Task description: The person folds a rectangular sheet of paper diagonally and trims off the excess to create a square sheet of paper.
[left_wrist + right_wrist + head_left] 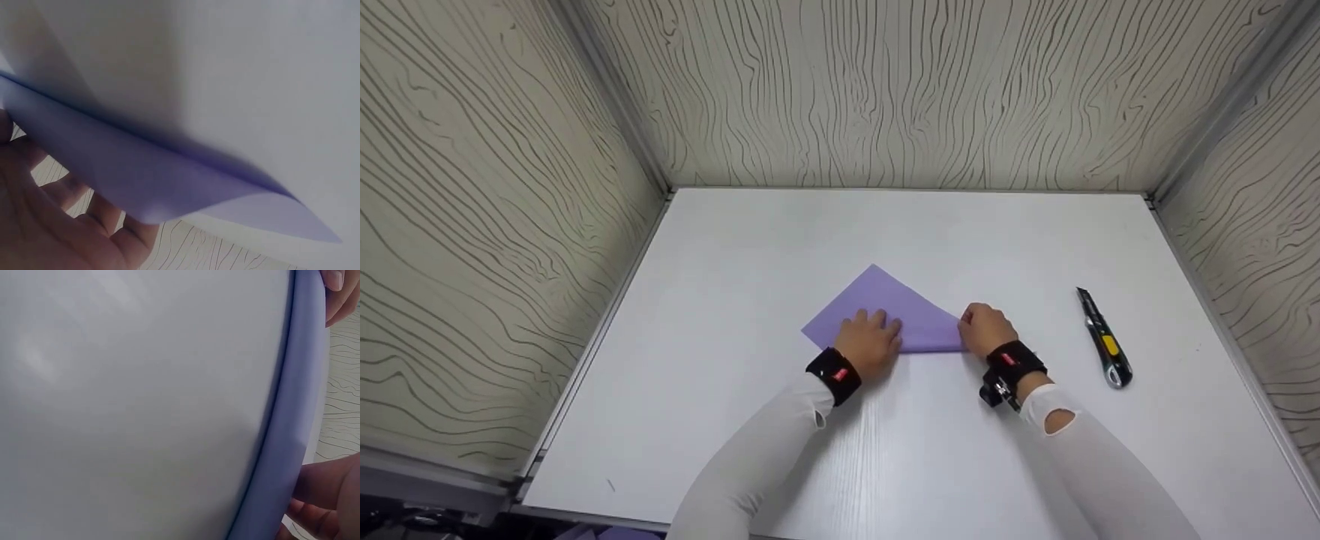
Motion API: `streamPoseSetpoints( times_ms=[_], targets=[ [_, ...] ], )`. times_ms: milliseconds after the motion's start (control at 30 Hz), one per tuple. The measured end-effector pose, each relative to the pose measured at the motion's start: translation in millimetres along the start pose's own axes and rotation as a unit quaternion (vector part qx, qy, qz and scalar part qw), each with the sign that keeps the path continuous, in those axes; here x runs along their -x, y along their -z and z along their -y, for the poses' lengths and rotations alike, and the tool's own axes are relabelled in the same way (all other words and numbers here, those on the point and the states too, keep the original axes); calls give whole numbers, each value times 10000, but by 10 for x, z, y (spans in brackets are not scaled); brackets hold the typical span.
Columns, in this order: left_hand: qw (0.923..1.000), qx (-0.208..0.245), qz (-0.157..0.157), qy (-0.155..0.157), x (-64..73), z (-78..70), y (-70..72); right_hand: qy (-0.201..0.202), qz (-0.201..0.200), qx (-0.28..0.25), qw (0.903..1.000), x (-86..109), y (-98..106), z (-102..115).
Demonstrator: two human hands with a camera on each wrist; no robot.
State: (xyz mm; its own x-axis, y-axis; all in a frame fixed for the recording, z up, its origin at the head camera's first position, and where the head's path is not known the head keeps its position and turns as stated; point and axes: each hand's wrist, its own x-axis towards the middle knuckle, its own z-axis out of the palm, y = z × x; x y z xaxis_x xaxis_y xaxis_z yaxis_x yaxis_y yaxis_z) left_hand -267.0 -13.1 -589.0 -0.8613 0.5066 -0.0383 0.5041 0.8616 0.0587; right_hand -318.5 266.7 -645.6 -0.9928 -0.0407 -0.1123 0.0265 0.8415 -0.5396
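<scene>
Centrally, one folded purple paper point(877, 296) is lying between the side edges of the counter point(735, 255), left hand point(870, 346) pressing it with spread fingers, right hand point(987, 328) pinching its right end.

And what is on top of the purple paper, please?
The left hand rests on the purple paper, the right hand pinches its right end; what they cover is hidden.

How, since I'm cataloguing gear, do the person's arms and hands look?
The left sleeve and right sleeve are white, each with a hole near its cuff. The left wristband and right wristband are black with a red label; a dark device sits beside the right one. The left hand and right hand are gloveless.
</scene>
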Motion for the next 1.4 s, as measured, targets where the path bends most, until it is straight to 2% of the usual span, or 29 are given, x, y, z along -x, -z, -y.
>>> streamPoseSetpoints(
  times_ms=[267, 333, 433, 500, 567, 700, 800, 933, 1200, 1400],
  targets=[
    [9999, -49, 136, -5, -21, -35, 18, 29, -114, -153, 9998, 371, 321, 466],
    [9999, -105, 127, -16, -35, -34, 0, 82, -161, -108, 9998, 325, 279, 387],
    [9996, -229, 141, -64, -45, -31, -24, 106, -205, -58, 9997, 327, 275, 376],
    [9994, -312, 155, -82, -47, -33, -26, 196, -329, 147, 9992, 361, 268, 409],
    [9993, -338, 144, -97, -44, -35, -25, 290, -462, 452, 9975, 487, 305, 568],
    [9993, -362, -22, -53, -56, -34, -46, 880, -648, 1208, 9866, 662, 229, 728],
    [9984, -550, -98, -91, -67, -30, -61, 1301, -513, 1564, 9777, 769, 147, 782],
    [9971, -743, -85, -131, -72, -25, -68, 1483, -262, 1776, 9725, 890, 64, 795],
    [9984, -552, 83, -12, -61, -24, -89, 1322, 149, 1775, 9751, 1064, 67, 743],
    [9983, -559, 154, 27, -72, -27, -83, 1261, 366, 1916, 9726, 1125, 67, 700]
  ],
)
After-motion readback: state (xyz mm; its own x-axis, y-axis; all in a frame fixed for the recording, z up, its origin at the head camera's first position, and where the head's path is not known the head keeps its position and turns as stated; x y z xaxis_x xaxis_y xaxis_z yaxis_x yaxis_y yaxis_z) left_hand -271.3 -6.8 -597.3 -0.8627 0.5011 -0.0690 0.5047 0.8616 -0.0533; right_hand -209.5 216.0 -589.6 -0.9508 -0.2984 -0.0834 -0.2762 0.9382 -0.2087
